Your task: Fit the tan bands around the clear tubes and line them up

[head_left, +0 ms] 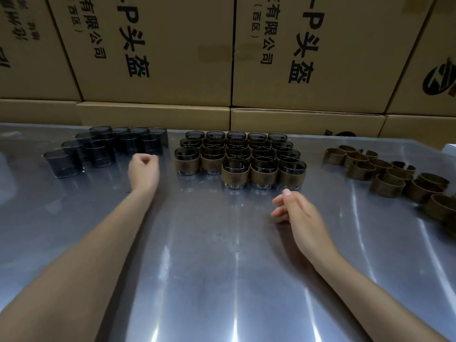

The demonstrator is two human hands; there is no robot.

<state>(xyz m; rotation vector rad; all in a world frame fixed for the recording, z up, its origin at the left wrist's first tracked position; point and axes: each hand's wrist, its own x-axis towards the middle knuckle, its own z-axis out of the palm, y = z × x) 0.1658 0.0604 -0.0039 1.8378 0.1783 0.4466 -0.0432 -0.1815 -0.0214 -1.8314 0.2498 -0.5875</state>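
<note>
Tan bands (263, 174) wrap upright clear tubes (236, 166), tubes empty.

Left grip (143, 169) fisted, empty; right grip (297, 211) loosely curled, empty.

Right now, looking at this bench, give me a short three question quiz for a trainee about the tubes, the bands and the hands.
1. True or false: the loose tan paper bands lie at the right of the shiny metal table.
2. Which group stands nearest the left hand?
A. the bare dark clear tubes
B. the loose bands
C. the brown cardboard boxes
3. Fill in: the front row of the banded clear tubes is short on its ___ side.

Key
1. True.
2. A; the left hand is curled and holds nothing.
3. Left; three tubes stand in front, just beyond the right hand, which is also free.
</note>
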